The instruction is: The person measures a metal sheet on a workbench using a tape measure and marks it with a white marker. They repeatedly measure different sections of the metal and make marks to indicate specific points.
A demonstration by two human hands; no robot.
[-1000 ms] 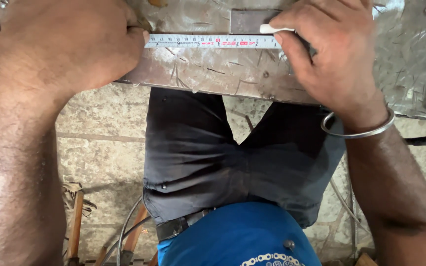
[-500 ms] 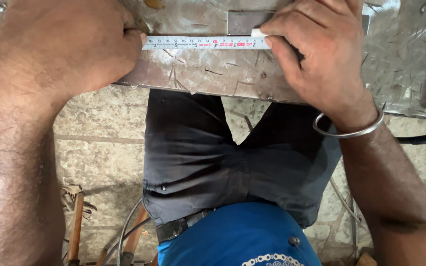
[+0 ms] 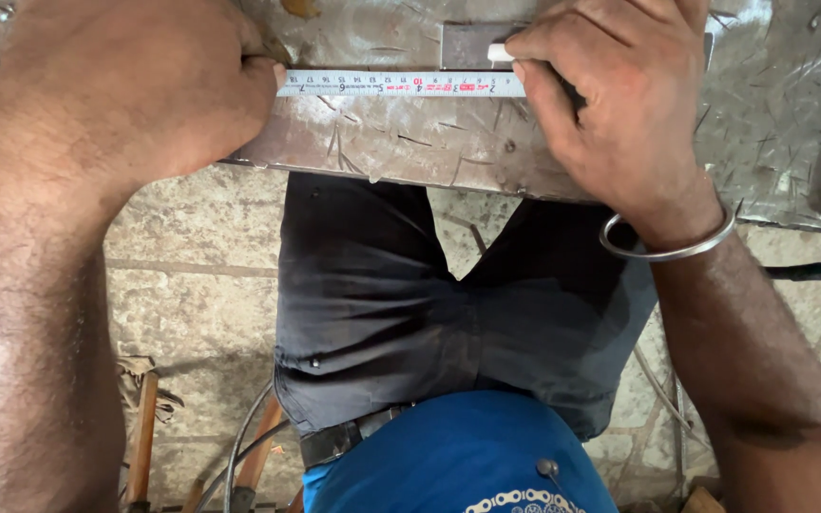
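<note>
pinched between thumb and fingers, the right hand (image 3: 620,104) holds a small white piece of chalk (image 3: 499,52) with its tip against a dark flat metal piece (image 3: 467,43). just below, a white measuring tape (image 3: 401,85) lies stretched flat across a scratched steel sheet (image 3: 401,142). the left hand (image 3: 135,85) is closed in a fist, pressing down on the tape's far end, thumb tip touching it. a steel bangle (image 3: 667,249) circles the right wrist. below the sheet's edge are dark trousers (image 3: 382,294) and stone paving (image 3: 182,285).

Bare metal sheet (image 3: 382,142) between hands; far side perhaps blocked, unclear.
</note>
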